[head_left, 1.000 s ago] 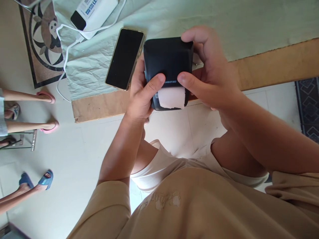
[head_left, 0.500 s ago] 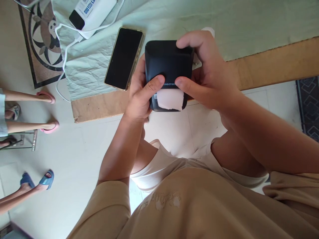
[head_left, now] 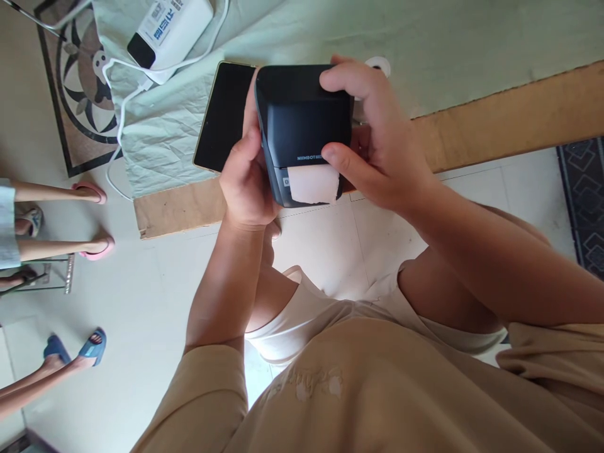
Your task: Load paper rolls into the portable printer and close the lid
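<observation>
A black label printer (head_left: 306, 126) with NIIMBOT lettering is held up in front of me, over the near edge of the table. White label paper (head_left: 314, 184) sticks out of its lower side and has a ragged end. My left hand (head_left: 248, 173) is closed around the printer's left side, its thumb against that side. My right hand (head_left: 377, 132) grips the right side, index finger on the upper corner and thumb beside the lettering. Behind the printer lies a smartphone (head_left: 224, 116) with a dark screen, partly covered by it and my left hand.
A pale green cloth (head_left: 472, 56) covers the table, whose wooden edge (head_left: 495, 116) faces me. At the upper left lies a white device (head_left: 177, 31) with a white cable (head_left: 123, 113). A white roll (head_left: 380, 65) sits behind my right hand. Other people's feet (head_left: 92, 346) are at left.
The printer has shifted left and tilted, now covering part of the smartphone. My left thumb has moved off its front face to its left side.
</observation>
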The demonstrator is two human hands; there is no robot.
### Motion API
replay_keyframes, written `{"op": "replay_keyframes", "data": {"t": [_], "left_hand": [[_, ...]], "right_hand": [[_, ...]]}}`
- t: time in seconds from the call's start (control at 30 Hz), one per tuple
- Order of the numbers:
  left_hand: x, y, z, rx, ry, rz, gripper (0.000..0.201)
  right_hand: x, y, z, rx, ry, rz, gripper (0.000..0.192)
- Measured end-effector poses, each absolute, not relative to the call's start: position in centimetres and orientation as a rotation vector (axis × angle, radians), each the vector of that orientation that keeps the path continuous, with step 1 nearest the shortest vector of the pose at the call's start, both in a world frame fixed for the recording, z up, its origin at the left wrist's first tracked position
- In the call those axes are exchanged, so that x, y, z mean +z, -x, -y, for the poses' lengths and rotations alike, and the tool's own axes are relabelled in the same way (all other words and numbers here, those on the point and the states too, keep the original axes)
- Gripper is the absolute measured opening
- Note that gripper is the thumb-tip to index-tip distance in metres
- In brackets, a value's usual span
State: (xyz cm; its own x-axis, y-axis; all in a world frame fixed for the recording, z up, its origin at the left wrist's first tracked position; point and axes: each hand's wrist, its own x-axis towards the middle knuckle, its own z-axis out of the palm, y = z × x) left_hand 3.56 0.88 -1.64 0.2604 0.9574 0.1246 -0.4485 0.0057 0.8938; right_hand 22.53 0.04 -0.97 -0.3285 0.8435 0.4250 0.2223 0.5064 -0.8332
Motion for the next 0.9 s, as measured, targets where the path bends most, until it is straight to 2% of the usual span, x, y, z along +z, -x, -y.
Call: {"op": "replay_keyframes", "data": {"t": [0.13, 0.27, 0.4, 0.6, 0.73, 0.8, 0.9], "left_hand": [[-1.8, -3.1, -1.2, 1.16, -0.969, -0.675, 0.054], [-2.0, -3.2, -1.0, 1.134, -0.918, -0.752, 0.037], [-1.9, -3.4, -0.8, 1.142, -0.901, -0.78, 0.028], [-1.6, -3.6, -0.9, 1.191, -0.825, -0.796, 0.011], [-1.0, -4.1, -0.8, 1.119, -0.793, -0.747, 0.03], [-0.8, -4.3, -0.8, 1.141, -0.827, -0.714, 0.035], [-1.0, -4.2, -0.8, 1.173, -0.849, -0.76, 0.029]], "right_hand": [[-1.2, -22.4, -0.1, 0.764, 0.839, 1.833, 0.039], [-1.3, -22.3, -0.1, 0.764, 0.909, 1.824, 0.041], [-1.2, -22.3, 0.0, 0.786, 0.922, 1.844, 0.045], [-0.1, -22.9, -0.3, 0.767, 0.93, 1.949, 0.059], [1.5, -23.0, -0.7, 0.495, 1.043, 1.934, 0.058], [2.2, -22.6, -1.0, 0.354, 1.026, 1.816, 0.047], [2.9, -22.0, -1.6, 0.359, 0.997, 1.663, 0.018]]}}
